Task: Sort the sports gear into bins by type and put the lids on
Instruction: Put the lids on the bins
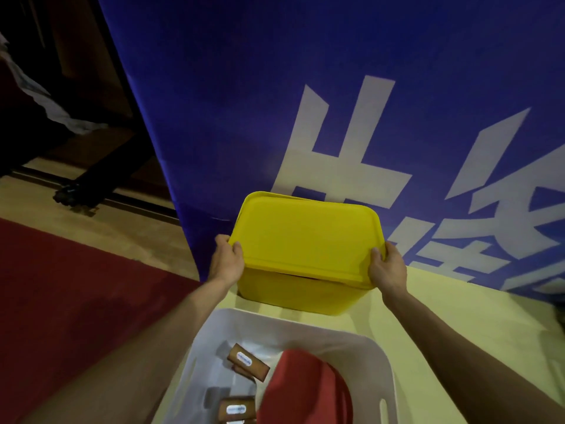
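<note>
While the yellow lid [305, 237] sits over the yellow bin [293, 293] at the desk's far left corner, it isn't seated: a dark gap shows under its near edge. The left hand [227, 261] grips the lid's near left corner, thumb on top and fingers curled round the rim. The right hand [386, 267] grips the near right corner the same way. Both hands are closed on the lid.

Step in hand, as judged: closing this bin. Square the lid's rim to the bin's all round, lower the near edge level, then press both near corners down until the gap closes. Pushing on one side only would likely cock it.

A white bin [388, 362] stands lidless at the near left edge, just in front of the yellow one. It holds a red-faced table tennis paddle [302, 390] and wooden paddle handles [248, 361]. Both forearms reach over it, so keep them high. A blue banner [244, 102] with white characters stands right behind the yellow bin, leaving little room at the back. The desk [458, 316] has a pale yellow cover. Red carpet [76, 286] lies on the floor to the left.
</note>
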The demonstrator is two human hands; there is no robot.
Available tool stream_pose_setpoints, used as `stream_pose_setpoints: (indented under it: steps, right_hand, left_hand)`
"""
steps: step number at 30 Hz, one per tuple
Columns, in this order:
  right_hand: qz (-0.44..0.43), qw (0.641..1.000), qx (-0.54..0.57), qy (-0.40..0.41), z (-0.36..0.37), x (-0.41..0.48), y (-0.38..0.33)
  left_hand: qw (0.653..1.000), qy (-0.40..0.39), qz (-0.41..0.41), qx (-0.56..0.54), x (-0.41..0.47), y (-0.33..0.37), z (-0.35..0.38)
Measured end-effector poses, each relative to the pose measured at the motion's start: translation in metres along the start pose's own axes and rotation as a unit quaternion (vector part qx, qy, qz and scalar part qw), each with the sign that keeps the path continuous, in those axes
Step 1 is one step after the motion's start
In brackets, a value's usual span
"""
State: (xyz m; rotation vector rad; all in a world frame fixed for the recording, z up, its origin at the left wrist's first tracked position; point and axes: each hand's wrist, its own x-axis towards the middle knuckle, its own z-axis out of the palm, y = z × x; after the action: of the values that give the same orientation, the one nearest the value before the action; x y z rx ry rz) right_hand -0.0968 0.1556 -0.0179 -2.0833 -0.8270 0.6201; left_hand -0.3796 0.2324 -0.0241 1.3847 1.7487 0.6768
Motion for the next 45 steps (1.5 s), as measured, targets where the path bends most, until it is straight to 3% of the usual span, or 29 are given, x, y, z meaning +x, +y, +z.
stream_pose_setpoints:
  steps: [6, 11, 19, 31, 36, 45]
  right_hand:
    - [-0.016, 0.999, 0.026, 0.041, 0.011, -0.001, 0.014]
    - [-0.004, 0.995, 0.076, 0.058, 0.016, -0.006, 0.028]
    - [-0.011, 0.99, 0.13, 0.061, 0.015, -0.006, 0.028]
    - [-0.026, 0.986, 0.148, 0.074, 0.017, 0.0, 0.029]
    - [-0.033, 0.995, 0.075, 0.056, 0.026, 0.006, 0.023]
    - [-0.007, 0.998, 0.057, 0.03, 0.025, 0.006, 0.026]
  left_hand:
    - [0.999, 0.025, 0.046, -0.002, 0.004, -0.011, 0.007]
    - [0.989, 0.023, 0.135, -0.052, -0.001, -0.017, 0.014]
    - [0.992, 0.037, 0.077, -0.094, -0.002, -0.02, 0.013]
    - [0.98, 0.064, 0.091, -0.168, 0.0, -0.022, 0.012]
    - [0.989, 0.039, 0.076, -0.123, 0.012, -0.019, 0.007]
    - [0.996, -0.004, 0.078, -0.049, 0.017, -0.023, 0.013]
